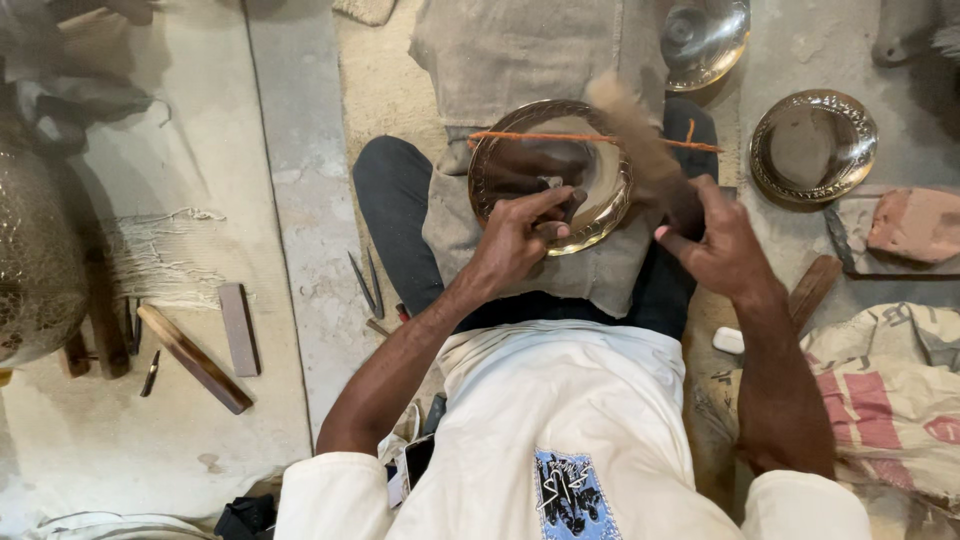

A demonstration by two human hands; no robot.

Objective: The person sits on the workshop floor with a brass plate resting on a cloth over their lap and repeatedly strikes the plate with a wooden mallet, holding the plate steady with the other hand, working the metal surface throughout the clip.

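Engraved brass plate (550, 175) resting on the lap cloth (600, 270), pinned by the left hand (515, 240), fingers curled on its rim; right hand (720, 245), closed around a motion-blurred wooden mallet (640, 140), could mis-strike and dent the plate or hit the fingers.

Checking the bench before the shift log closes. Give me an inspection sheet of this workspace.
Surface: grey cloth over the lap, concrete floor around.
Job's things: brass plate on the lap; blurred mallet above it.
Clutter: two more metal plates, wooden blocks, thin punches, sacking.
Hands: left hand on the plate's rim, gripping a small tool; right hand gripping the mallet.
Cables: nothing seen.
Surroundings: large embossed metal vessel at left.
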